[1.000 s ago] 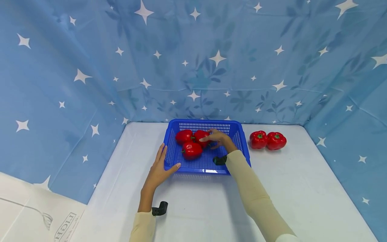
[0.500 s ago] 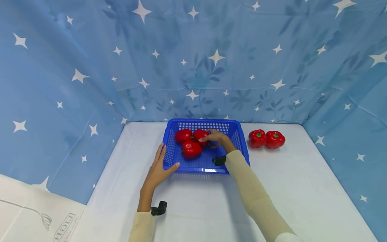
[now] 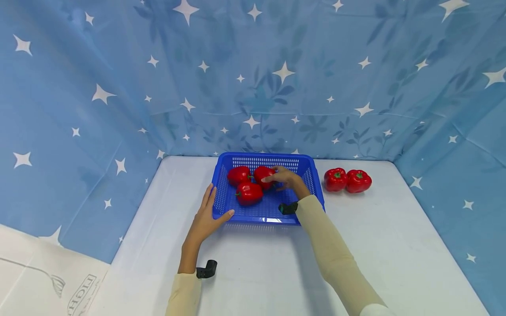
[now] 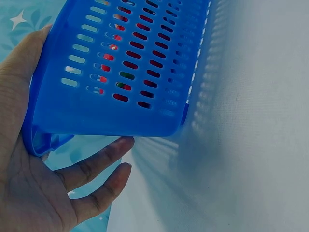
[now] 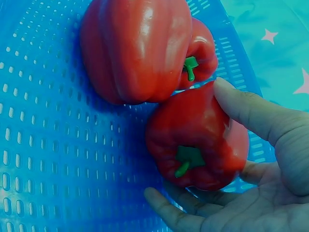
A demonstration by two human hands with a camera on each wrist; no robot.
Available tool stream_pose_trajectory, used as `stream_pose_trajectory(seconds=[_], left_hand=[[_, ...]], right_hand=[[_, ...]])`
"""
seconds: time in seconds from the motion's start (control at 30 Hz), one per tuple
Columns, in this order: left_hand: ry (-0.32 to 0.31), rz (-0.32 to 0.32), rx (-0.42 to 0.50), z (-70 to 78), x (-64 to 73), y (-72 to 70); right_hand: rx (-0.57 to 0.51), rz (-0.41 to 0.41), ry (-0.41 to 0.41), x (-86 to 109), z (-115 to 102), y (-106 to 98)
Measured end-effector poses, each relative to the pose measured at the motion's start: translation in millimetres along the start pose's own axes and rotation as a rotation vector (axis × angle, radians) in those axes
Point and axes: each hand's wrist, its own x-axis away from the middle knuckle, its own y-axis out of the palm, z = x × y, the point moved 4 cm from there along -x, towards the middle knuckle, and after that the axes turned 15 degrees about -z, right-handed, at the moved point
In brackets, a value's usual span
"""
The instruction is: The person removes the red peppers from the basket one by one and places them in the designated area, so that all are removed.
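In the head view a blue slotted basket [image 3: 261,219] holds three red bell peppers. My right hand [image 3: 287,177] reaches inside and grips the rightmost bell pepper [image 3: 262,174]. From the right wrist, the thumb presses this bell pepper's [image 5: 188,125] side and the fingers lie around its other side; its green stem shows. Beside it are a back-left bell pepper [image 3: 238,175] and a front bell pepper [image 3: 249,193]. My left hand [image 3: 204,223] rests at the basket's front left corner, thumb along the front rim, fingers nearly straight. In the left wrist view the rim lies against the left palm [image 4: 34,193].
Two more red bell peppers [image 3: 348,181] stand side by side on the white table [image 3: 253,272], right of the basket. A blue star-patterned curtain [image 3: 253,79] encloses the back and sides, close behind the basket.
The head view has shifted slightly. The gripped bell pepper has moved a little to the right with my right hand, away from the back-left one. My left hand stays at the basket's corner.
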Motion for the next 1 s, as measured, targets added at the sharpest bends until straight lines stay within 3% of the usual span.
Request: stream_pose_trajectory(seconds=[0.33,1.0], left_hand=[[-0.007,-0.004,0.011,-0.2,-1.8,0.7],[-0.005,0.003,0.010,0.6,0.5,1.0]], right_hand=[[-0.013,0.026,-0.014,7.0,0,-3],[-0.057,-0.024,-0.090,28.4,-11,-1]])
